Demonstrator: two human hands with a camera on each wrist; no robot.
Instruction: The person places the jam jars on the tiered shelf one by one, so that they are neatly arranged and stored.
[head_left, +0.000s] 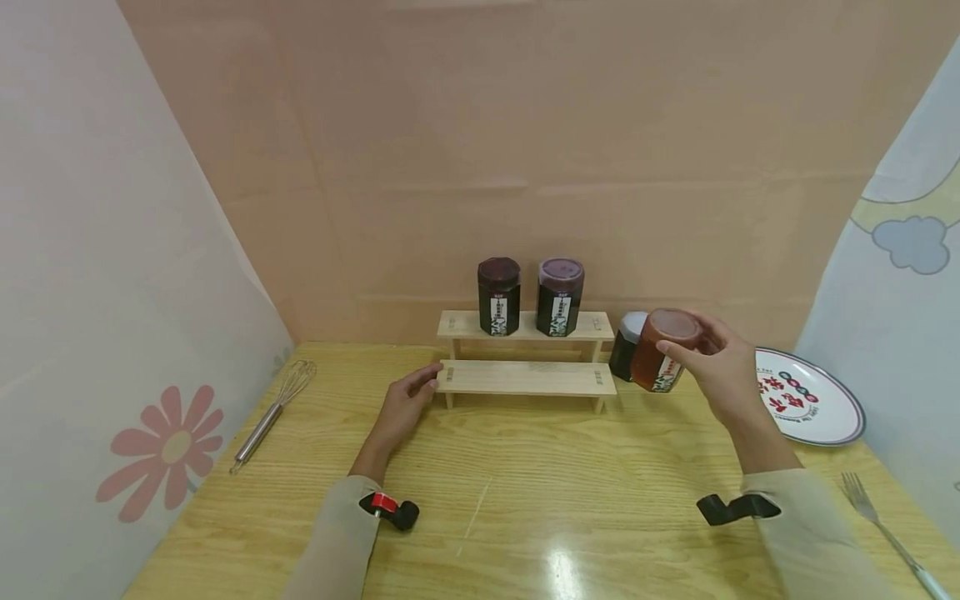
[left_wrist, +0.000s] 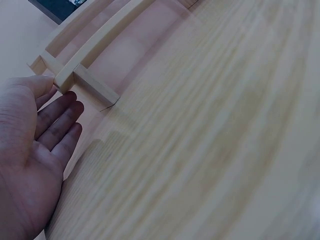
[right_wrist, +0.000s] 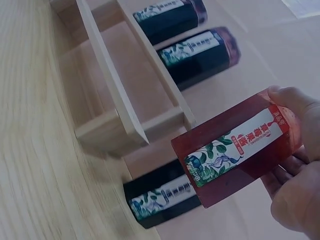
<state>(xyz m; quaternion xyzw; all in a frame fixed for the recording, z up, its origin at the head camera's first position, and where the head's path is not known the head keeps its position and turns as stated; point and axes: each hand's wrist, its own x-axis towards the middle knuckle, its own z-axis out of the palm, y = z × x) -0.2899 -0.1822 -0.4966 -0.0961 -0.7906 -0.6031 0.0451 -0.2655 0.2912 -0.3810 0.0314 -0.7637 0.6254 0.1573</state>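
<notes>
Right of the rack [head_left: 525, 377], the right hand [head_left: 723, 371] is gripping the red jar [head_left: 647, 357] and should be clearing the dark jar [head_left: 622, 357] beyond; the left hand [head_left: 403, 406] is pinching, perhaps steadying, the rack's left end.

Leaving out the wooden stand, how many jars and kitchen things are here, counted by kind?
Dark jars: 3
Reddish jar: 1
Plate: 1
Whisk: 1
Fork: 1
Total: 7
</notes>
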